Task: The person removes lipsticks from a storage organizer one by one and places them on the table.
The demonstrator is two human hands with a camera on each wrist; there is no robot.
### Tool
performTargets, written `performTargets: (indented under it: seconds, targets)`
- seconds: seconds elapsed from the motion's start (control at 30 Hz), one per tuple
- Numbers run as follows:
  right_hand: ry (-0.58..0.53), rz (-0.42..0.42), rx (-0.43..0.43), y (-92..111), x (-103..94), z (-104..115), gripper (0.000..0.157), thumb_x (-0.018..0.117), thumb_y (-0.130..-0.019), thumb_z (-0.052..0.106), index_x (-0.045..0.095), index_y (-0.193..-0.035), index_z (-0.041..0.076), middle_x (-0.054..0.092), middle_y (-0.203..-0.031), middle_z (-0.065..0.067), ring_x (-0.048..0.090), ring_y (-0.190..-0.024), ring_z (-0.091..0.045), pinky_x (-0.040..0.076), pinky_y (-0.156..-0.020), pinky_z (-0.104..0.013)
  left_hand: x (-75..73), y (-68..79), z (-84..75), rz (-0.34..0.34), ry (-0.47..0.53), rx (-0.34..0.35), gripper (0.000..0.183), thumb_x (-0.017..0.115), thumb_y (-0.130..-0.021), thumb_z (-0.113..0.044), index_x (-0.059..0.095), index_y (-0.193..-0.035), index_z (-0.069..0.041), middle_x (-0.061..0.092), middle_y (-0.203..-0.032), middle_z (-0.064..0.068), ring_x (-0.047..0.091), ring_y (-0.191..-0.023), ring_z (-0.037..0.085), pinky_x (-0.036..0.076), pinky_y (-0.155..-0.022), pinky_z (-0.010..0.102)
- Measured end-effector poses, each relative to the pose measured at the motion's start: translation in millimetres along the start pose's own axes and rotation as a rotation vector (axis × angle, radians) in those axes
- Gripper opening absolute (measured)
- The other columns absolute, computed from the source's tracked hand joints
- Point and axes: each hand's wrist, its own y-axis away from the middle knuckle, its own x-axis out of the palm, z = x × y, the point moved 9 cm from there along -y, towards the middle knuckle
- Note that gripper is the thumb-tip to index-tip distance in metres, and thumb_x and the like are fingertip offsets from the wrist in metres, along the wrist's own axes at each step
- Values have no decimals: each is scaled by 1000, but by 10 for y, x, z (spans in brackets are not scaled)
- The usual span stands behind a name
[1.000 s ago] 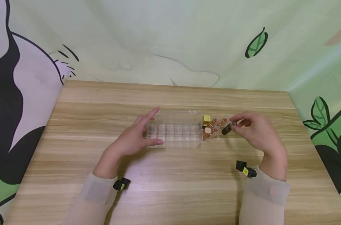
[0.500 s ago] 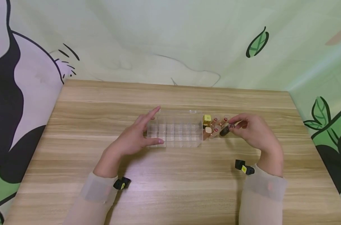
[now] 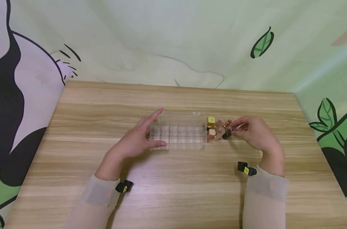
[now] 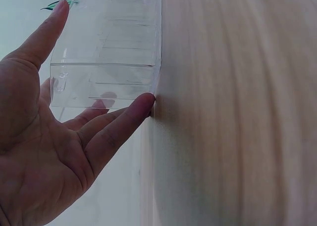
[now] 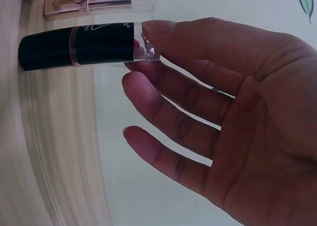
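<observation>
A clear plastic organizer (image 3: 181, 135) with several compartments stands at mid-table. My left hand (image 3: 133, 140) rests against its left end, thumb along the front side and index finger by the back edge; in the left wrist view those fingers (image 4: 111, 132) look fairly straight. With thumb and fingertips, my right hand (image 3: 255, 133) pinches the clear end of a black lipstick (image 5: 74, 45). In the head view that lipstick (image 3: 227, 134) is tilted beside a group of other lipsticks (image 3: 219, 131), several with clear caps. Whether its lower end touches the table cannot be told.
A gold-topped square tube (image 3: 210, 121) and a cream-topped tube (image 3: 212, 133) stand among the lipsticks, right against the organizer's right side. The wooden table (image 3: 173, 184) reaches back to a wall covering (image 3: 133, 41) printed with leaves and black shapes.
My right hand has shifted slightly left, bringing the black lipstick closer to the group of lipsticks. My left hand and the organizer have stayed in place.
</observation>
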Motion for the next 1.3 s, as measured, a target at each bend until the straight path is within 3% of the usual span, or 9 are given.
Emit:
performTargets:
  seconds: [0.4, 0.73, 1.07, 1.3]
  targets:
    - [-13, -35, 44, 29, -80, -30, 29, 72, -98, 23, 73, -123, 9, 74, -112, -14, 69, -103, -29, 54, -77, -32, -30, -6, -44, -6, -8, 11, 108, 80, -82, -60, 1, -155, -67, 33, -165, 4, 60, -129, 40, 48, -105, 66]
    - [-12, -134, -7, 71, -177, 50, 28, 72, -98, 23, 74, -120, 7, 74, -114, -16, 69, -105, -32, 54, -81, -36, -9, -11, -17, -5, 2, 8, 108, 81, -81, -61, 1, -154, -68, 30, -167, 5, 58, -132, 42, 47, -106, 68]
    - [-16, -172, -22, 89, -202, 97, 27, 71, -99, 25, 74, -119, 7, 72, -115, -16, 68, -105, -32, 54, -83, -39, 6, -3, -10, -12, 14, 17, 108, 80, -82, -60, 1, -154, -68, 30, -168, 6, 59, -130, 43, 50, -102, 67]
    - [-18, -193, -44, 81, -207, 151, 25, 69, -100, 25, 75, -118, 9, 72, -117, -16, 68, -105, -33, 54, -83, -40, 1, -12, -4, -17, 25, 23, 111, 80, -83, -59, -4, -155, -66, 29, -170, 3, 60, -130, 42, 46, -108, 67]
